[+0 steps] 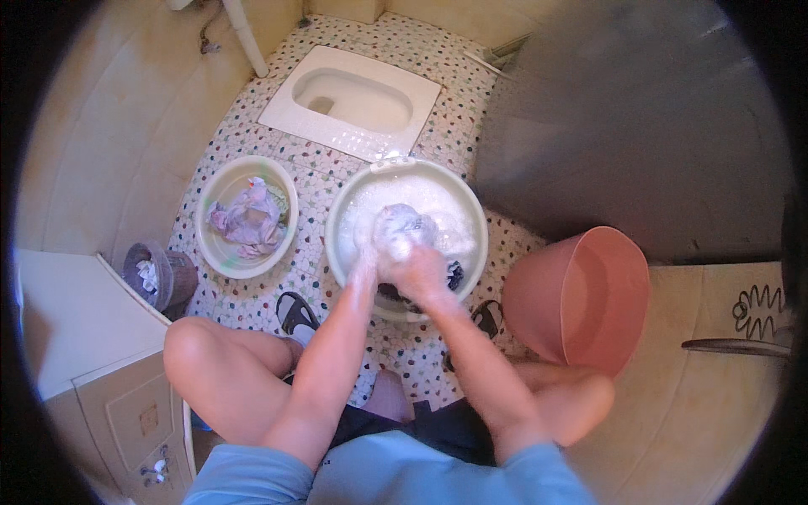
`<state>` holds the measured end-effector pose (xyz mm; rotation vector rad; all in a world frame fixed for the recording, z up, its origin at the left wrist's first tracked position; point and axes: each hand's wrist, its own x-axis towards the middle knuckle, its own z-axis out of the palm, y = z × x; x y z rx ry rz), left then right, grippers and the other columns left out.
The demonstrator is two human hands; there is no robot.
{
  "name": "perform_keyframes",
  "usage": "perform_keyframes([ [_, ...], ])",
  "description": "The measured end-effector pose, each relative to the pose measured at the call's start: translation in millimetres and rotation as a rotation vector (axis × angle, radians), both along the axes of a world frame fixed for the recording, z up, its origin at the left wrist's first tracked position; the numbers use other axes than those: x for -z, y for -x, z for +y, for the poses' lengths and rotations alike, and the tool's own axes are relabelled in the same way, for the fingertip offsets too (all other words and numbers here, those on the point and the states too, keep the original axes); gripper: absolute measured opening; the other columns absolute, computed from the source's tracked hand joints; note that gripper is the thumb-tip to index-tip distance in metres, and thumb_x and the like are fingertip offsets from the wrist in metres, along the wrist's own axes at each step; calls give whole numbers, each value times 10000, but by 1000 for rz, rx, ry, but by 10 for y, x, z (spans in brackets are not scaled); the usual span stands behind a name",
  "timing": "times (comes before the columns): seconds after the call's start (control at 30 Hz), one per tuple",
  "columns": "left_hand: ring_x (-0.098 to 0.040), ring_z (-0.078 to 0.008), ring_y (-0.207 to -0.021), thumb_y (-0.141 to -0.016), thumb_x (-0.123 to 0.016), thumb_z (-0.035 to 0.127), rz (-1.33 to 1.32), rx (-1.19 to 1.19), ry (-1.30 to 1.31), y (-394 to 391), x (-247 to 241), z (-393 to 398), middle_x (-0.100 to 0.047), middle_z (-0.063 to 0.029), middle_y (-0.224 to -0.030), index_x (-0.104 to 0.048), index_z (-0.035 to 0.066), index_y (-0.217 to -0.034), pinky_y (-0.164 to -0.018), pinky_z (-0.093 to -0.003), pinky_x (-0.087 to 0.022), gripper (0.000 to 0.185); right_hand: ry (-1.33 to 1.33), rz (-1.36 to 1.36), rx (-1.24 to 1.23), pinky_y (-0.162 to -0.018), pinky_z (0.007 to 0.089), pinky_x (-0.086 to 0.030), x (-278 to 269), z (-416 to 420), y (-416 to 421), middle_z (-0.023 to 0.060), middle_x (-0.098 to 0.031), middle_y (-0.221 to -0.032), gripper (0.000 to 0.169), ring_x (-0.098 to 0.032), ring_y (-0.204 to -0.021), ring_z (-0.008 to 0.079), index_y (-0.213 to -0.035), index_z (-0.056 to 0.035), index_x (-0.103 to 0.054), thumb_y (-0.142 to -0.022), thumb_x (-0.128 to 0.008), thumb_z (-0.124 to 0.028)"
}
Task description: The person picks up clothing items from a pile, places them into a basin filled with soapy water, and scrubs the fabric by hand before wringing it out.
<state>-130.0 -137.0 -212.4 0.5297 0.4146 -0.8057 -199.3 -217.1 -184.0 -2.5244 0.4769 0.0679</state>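
Note:
A large pale basin of sudsy water stands on the floor before me. Over its middle, my right hand is closed on a wet, foam-covered light cloth. My left hand is at the cloth's left side, blurred and coated in suds, so its fingers cannot be made out. Dark fabric shows at the basin's near right edge, partly beneath my right hand. To the left, a smaller pale basin holds crumpled lilac and pink cloth.
A squat toilet is set in the pebble-patterned floor beyond the basins. A pink bucket stands at the right, beside my knee. At the left are a small waste bin and a white-topped cabinet. A dark panel rises at the right.

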Motion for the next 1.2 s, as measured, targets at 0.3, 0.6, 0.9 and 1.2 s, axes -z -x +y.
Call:
perform_keyframes([
  [0.3, -594, -229, -1068, -968, -555, 240, -117, 114, -148, 317, -265, -450, -606, -150, -1212, -518, 15, -1323, -929, -366, -492, 422, 479, 149, 255, -870, 475, -482, 1021, -820, -109, 185, -662, -1127, 453, -623, -1012, 405, -1057, -116, -698, -892, -504, -490],
  [0.6, -579, -229, -1123, -998, -370, 551, -421, 365, -108, -200, -60, 1, -587, -161, -1291, -456, -2, -1395, -990, -361, -446, 686, 146, -194, -332, -720, 492, -523, -436, -59, -185, 223, -677, -898, 271, -666, -849, 377, -948, -67, -673, -882, -476, -241],
  [0.9, -585, -166, -1001, -972, -578, 277, -699, 169, -476, 134, 101, -147, -660, -86, -1074, -651, -7, -1136, -897, -316, -472, 336, 99, -179, -154, -868, 439, -498, 322, -664, -155, 219, -675, -980, 327, -645, -985, 340, -1102, -121, -623, -912, -521, -366],
  [1.2, -608, -394, -788, -927, -486, 226, -2188, 313, -1335, -572, -1435, -58, -612, -209, -773, -616, 30, -831, -698, -490, -473, 253, -280, 22, -290, -941, 399, -466, -458, -1023, 174, 203, -672, -1104, 458, -628, -1058, 346, -1128, -59, -659, -792, -670, -370],
])
